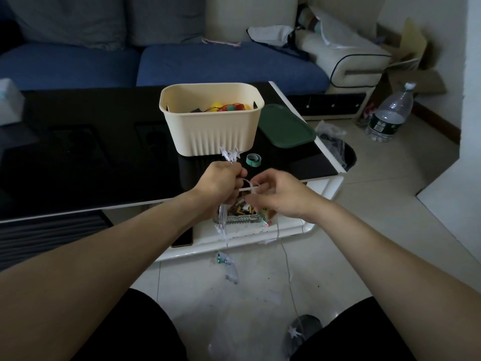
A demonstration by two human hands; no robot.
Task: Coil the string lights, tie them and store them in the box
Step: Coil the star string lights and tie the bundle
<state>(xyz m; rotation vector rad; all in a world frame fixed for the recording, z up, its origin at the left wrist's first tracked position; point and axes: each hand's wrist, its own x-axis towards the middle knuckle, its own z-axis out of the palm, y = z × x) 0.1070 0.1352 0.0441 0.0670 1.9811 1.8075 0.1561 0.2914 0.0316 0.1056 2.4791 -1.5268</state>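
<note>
My left hand [221, 178] grips a coiled bunch of white star string lights [230, 154]; stars stick out above the fist and loops hang below it. My right hand [278, 194] pinches a white tie [248, 189] that runs across to the bundle. A loose end of the light wire [287, 267] trails down to the floor, with a star near my knee. The cream box [210, 134] stands on the black table just beyond my hands, with coloured items inside. A green strap roll [253, 160] lies in front of the box.
A dark green lid [285, 128] lies right of the box on the black table [91, 157]. A lower white shelf holds a tray of small items [243, 212]. A water bottle [390, 113] and a bin stand on the floor at right. A blue sofa runs behind.
</note>
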